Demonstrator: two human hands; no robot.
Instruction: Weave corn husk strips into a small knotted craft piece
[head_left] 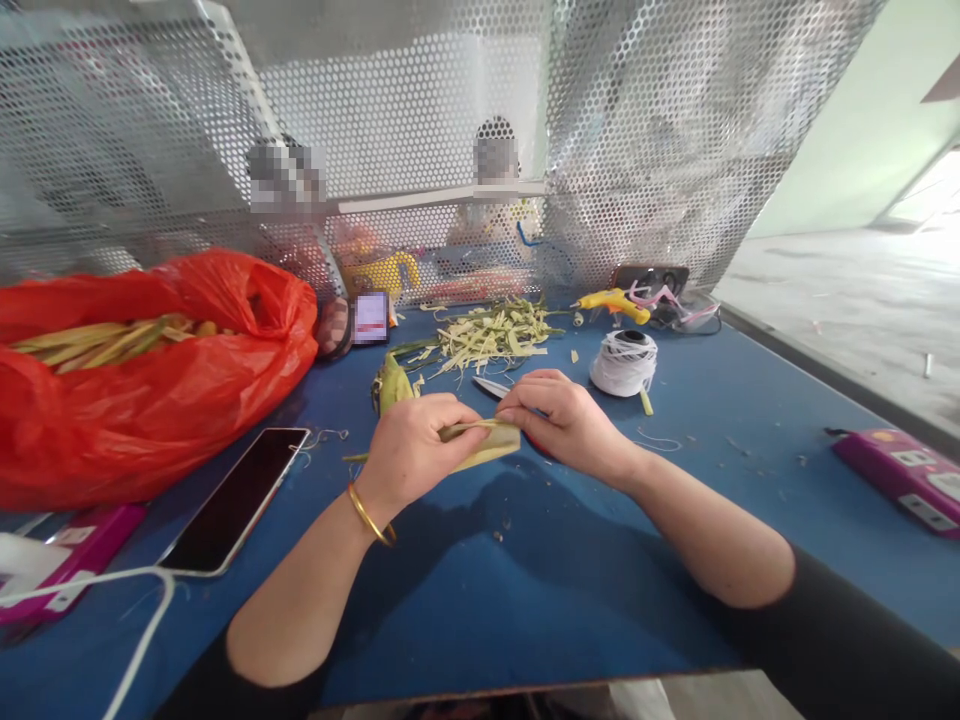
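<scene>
Over the middle of the blue table, my left hand (416, 440) pinches a pale yellow-green strip of dried husk or leaf (491, 448) between thumb and fingers. My right hand (559, 415) is closed on the strip's upper edge, its fingertips close to the left thumb. Part of the strip is hidden behind my fingers. Just behind my hands lie scissors (491, 387), with the blades showing and the handles mostly covered by my right hand. A green leafy piece (395, 385) stands beyond my left hand.
A red plastic bag (270, 340) of dried strips sits left, near a phone (232, 505) and a white cable (150, 635). Trimmed scraps (491, 335), a white string spool (624, 365) and a yellow glue gun (615, 303) lie toward the perforated metal screen (405, 120). Purple power strips (904, 475) flank the table.
</scene>
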